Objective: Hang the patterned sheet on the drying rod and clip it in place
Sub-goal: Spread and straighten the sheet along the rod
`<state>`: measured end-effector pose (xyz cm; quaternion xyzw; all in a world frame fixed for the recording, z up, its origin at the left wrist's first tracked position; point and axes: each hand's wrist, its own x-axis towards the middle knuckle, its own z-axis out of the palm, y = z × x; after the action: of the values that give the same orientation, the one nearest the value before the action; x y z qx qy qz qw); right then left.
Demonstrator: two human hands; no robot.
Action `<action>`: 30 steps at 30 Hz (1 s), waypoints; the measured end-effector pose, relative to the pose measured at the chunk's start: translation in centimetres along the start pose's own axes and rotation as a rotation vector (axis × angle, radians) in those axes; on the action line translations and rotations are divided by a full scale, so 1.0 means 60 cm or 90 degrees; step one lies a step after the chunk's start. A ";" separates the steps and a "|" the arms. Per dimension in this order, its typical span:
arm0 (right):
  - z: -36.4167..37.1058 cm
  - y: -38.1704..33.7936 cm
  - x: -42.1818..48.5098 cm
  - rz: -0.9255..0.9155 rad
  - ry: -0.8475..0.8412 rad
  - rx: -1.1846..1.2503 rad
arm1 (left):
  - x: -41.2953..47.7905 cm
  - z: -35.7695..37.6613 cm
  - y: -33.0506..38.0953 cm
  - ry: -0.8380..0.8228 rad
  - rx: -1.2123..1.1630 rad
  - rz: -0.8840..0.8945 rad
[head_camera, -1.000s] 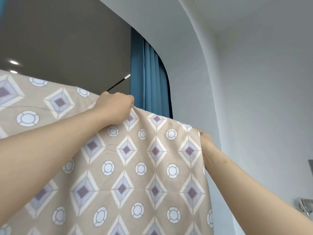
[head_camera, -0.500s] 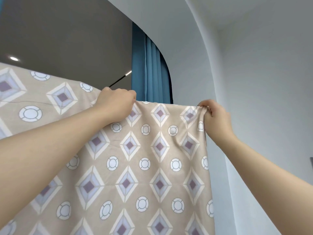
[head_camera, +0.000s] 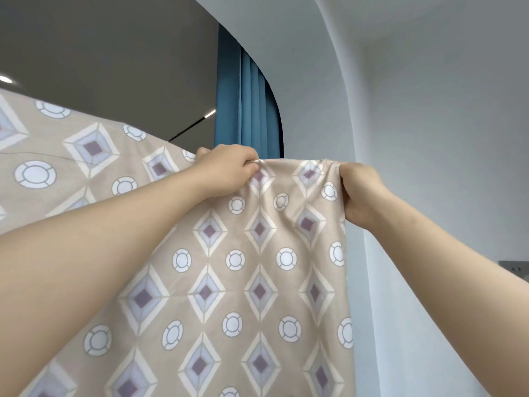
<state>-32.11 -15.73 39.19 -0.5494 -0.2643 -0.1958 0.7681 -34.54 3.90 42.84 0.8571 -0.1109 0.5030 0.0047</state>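
Right grip (head_camera: 360,196) has come up level with the left grip (head_camera: 229,170), and both are clenched on the sheet (head_camera: 257,282) top edge, bunching it. Sheet hangs draped up high, rod presumably underneath. Clipping's next, I reckon.

Nothing to read here: no words, numbers, labels or brand marks. The patterned sheet (head_camera: 257,282) carries only printed diamonds and ringed circles, no lettering. The grey plate (head_camera: 515,269) on the wall at the right edge is cut off and too small to tell any marking.
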 end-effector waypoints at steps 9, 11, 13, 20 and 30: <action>-0.024 0.018 -0.013 0.060 -0.199 -0.249 | -0.011 0.002 -0.001 -0.003 0.005 -0.019; -0.027 0.014 -0.002 -0.072 0.032 -0.271 | -0.015 0.004 -0.001 0.011 0.058 -0.008; -0.041 0.004 0.015 -0.194 0.191 -0.276 | -0.020 0.008 -0.004 0.026 0.090 -0.016; -0.033 0.076 -0.055 0.169 -0.268 -0.193 | -0.047 0.030 0.004 0.140 0.007 -0.086; 0.015 0.186 -0.098 0.145 -0.143 -0.021 | -0.215 0.123 0.069 0.062 -0.301 -0.115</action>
<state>-30.27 -11.25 27.52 -0.6066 -0.2816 -0.0493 0.7418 -35.07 1.37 27.62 0.8136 -0.1479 0.5013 0.2549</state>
